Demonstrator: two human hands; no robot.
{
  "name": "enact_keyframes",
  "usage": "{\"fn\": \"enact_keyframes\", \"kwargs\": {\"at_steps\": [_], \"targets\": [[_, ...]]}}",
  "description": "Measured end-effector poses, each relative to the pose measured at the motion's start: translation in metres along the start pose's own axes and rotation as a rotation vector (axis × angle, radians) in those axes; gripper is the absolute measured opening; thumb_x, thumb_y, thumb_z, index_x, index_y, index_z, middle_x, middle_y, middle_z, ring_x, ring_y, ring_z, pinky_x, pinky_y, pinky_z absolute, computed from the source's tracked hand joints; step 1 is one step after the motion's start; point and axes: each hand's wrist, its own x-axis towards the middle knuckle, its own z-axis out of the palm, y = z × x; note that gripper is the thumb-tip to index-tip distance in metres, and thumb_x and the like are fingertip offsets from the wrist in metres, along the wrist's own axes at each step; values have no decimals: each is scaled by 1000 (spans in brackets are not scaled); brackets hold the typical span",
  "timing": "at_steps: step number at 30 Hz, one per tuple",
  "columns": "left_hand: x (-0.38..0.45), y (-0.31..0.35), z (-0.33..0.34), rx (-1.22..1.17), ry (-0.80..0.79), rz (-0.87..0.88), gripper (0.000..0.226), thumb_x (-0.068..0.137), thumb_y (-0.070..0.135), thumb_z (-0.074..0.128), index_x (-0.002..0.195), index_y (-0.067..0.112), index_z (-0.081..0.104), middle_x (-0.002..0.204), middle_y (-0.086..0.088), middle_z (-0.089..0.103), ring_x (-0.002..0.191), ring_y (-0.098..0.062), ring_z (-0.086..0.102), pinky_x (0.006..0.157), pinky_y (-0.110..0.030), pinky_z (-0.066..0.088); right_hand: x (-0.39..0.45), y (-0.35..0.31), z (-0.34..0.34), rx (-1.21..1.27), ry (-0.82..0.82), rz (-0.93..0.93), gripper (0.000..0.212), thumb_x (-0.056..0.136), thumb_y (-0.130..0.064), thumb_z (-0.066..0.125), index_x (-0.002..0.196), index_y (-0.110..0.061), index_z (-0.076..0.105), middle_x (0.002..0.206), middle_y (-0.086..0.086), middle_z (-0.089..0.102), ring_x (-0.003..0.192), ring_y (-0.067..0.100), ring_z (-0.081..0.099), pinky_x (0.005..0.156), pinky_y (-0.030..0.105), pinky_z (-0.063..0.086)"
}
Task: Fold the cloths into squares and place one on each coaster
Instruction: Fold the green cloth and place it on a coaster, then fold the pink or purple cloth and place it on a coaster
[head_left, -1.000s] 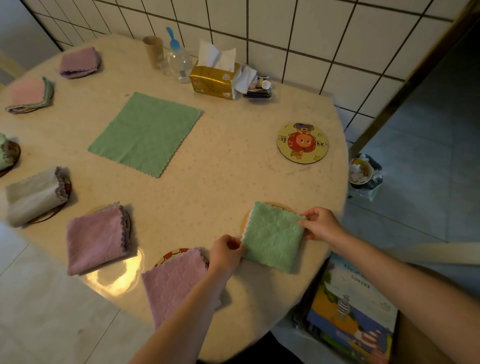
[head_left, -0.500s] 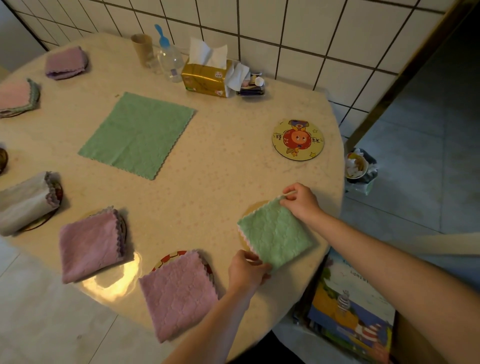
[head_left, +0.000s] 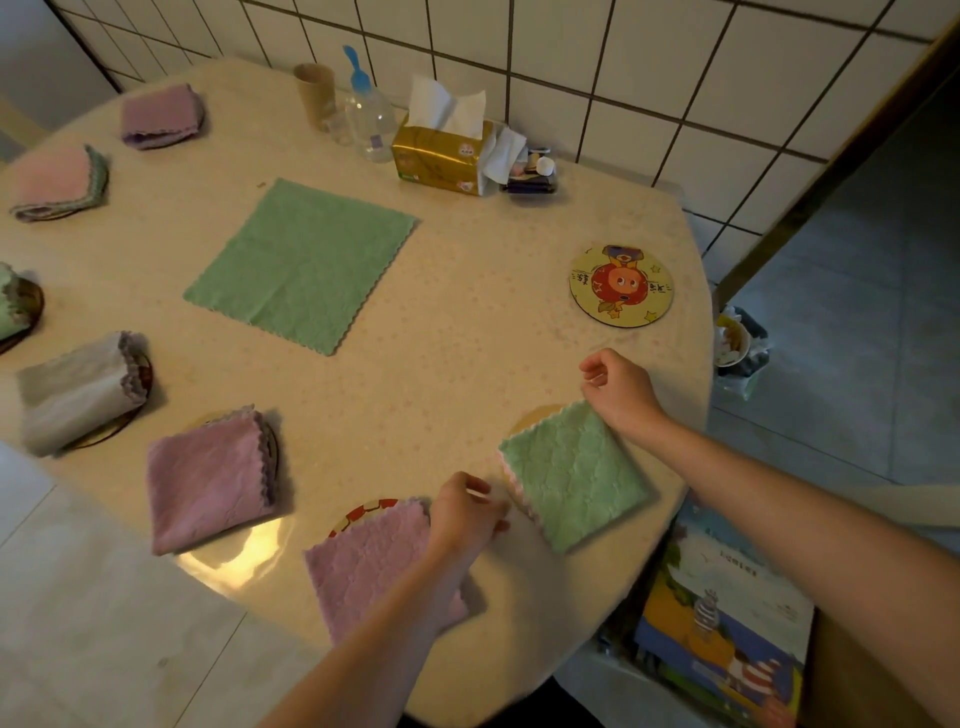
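A folded green cloth (head_left: 571, 473) lies on a tan coaster (head_left: 535, 418) near the table's right front edge. My right hand (head_left: 618, 389) hovers at its far corner with loosely curled fingers and holds nothing. Just off the cloth's left edge, my left hand (head_left: 467, 514) is also empty. An unfolded green cloth (head_left: 301, 265) lies flat mid-table. A cartoon coaster (head_left: 621, 286) at the right is bare. Folded pink cloths (head_left: 208, 478) (head_left: 363, 566), a grey one (head_left: 78, 389) and others (head_left: 52, 182) (head_left: 158, 117) sit on coasters around the left rim.
A gold tissue box (head_left: 441, 156), a clear bottle (head_left: 369, 119) and a brown cup (head_left: 314, 93) stand by the tiled wall. Off the table's right edge are a small rubbish bag (head_left: 737, 348) and picture books (head_left: 727, 623) on the floor.
Both hands turned the folded green cloth on its coaster and have let go of it. The right hand lifted off the far corner; the left drew back from the near edge.
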Motion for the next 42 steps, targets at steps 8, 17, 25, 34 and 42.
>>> {"fn": "enact_keyframes", "kwargs": {"at_steps": [8, 17, 25, 34, 42], "targets": [[60, 56, -121, 203, 48, 273, 11, 81, 13, 67, 88, 17, 60, 78, -5, 70, 73, -22, 69, 69, -38, 58, 17, -85, 54, -20, -84, -165, 16, 88, -10, 56, 103, -13, 59, 96, -4, 61, 91, 10, 56, 77, 20, 41], [180, 84, -282, 792, 89, 622, 34, 82, 6, 58, 114, 12, 64, 118, -7, 64, 111, -29, 56, 91, -33, 43, 57, -195, 182, -166, -189, -297, 15, 89, -15, 54, 102, -15, 59, 106, 2, 60, 99, 18, 56, 86, 34, 47], [239, 80, -340, 1094, -3, 953, 53, 78, 4, 54, 131, 9, 56, 141, -10, 50, 133, -34, 41, 109, -44, 36, 73, -241, 244, -449, -212, -363, 26, 90, -27, 55, 112, -14, 52, 116, 4, 50, 109, 24, 48, 81, 40, 47], [252, 90, -352, 1131, -70, 1002, 52, 79, 24, 38, 126, 16, 60, 133, -5, 57, 123, -32, 50, 103, -40, 43, 85, -252, 254, -637, -234, -409, 11, 91, -13, 48, 101, -15, 46, 104, 6, 46, 95, 28, 52, 67, 43, 49], [261, 116, -348, 1133, 23, 946, 46, 82, 30, 66, 125, 15, 57, 121, -7, 58, 108, -34, 52, 87, -41, 44, 92, -266, 245, -487, -88, -314, 7, 95, -17, 40, 96, -14, 47, 96, 9, 58, 75, 37, 60, 59, 42, 44]]}}
